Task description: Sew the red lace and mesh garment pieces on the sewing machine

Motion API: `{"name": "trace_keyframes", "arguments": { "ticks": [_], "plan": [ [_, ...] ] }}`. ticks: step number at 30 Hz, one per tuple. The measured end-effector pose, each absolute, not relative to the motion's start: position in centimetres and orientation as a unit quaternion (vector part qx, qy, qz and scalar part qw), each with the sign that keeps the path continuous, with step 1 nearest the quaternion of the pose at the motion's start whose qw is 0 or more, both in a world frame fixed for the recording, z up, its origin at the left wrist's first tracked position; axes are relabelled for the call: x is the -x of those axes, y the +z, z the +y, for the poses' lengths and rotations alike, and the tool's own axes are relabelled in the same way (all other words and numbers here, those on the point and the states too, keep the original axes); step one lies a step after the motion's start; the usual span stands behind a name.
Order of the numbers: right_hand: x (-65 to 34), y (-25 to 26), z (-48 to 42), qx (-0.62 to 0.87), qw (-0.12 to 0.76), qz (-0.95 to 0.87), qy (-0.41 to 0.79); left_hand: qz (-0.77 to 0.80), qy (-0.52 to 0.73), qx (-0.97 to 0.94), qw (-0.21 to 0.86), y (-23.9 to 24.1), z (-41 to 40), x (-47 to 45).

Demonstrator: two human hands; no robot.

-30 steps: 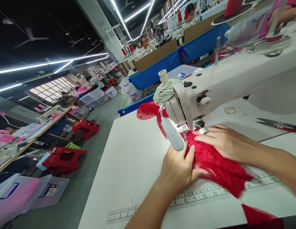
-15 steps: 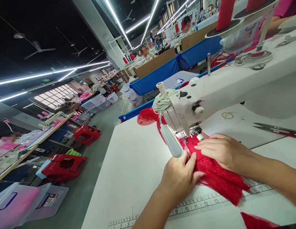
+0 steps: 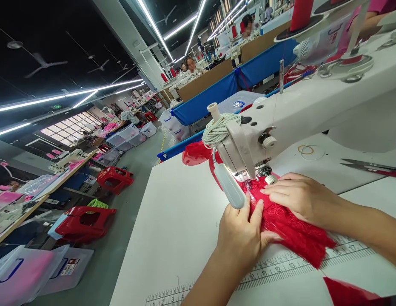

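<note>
Red lace fabric [image 3: 290, 225] lies under the needle area of a white sewing machine [image 3: 242, 148] and trails toward the lower right. At its left edge, my left hand [image 3: 240, 233] is closed on the fabric, finger and thumb tips on the lace just below the presser foot [image 3: 249, 185]. My right hand [image 3: 300, 197] rests on top of the cloth, fingers stretched out and close together, beside the machine's white knob [image 3: 270, 179]. Its thumb is hidden. A grey-white lamp [image 3: 229, 187] hangs from a bent neck right above my left fingertips.
Scissors [image 3: 373, 165] lie on the table at the right. A printed ruler [image 3: 264, 274] crosses the white tabletop [image 3: 178, 212]. Another red piece [image 3: 347, 293] sits at the lower right, joined by a thread. Red stools [image 3: 86, 223] and plastic bins [image 3: 25, 272] stand left. People work at machines beyond.
The view has shifted slightly. My left index finger is straighter, and the left hand sits a little nearer the presser foot. The fabric near the left thumb is bunched differently. Both hands remain on the lace.
</note>
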State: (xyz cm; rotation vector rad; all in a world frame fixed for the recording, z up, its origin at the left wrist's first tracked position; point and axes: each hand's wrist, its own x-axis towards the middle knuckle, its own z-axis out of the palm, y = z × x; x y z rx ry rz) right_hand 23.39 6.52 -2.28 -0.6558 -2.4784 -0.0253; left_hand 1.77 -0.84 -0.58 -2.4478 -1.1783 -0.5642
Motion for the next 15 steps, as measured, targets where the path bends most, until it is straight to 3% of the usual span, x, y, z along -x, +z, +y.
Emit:
{"name": "trace_keyframes", "arguments": {
  "ticks": [4,15],
  "plan": [
    [-23.27,-1.78,6.62,0.214,0.331,-0.919,-0.015,-0.422,-0.198,0.865,0.189,-0.61,-0.66,-1.73],
    [-23.08,-2.47,7.10,0.231,0.306,-0.924,-0.011,-0.435,-0.190,0.854,0.213,-0.78,-0.18,-1.68]
  ]
}}
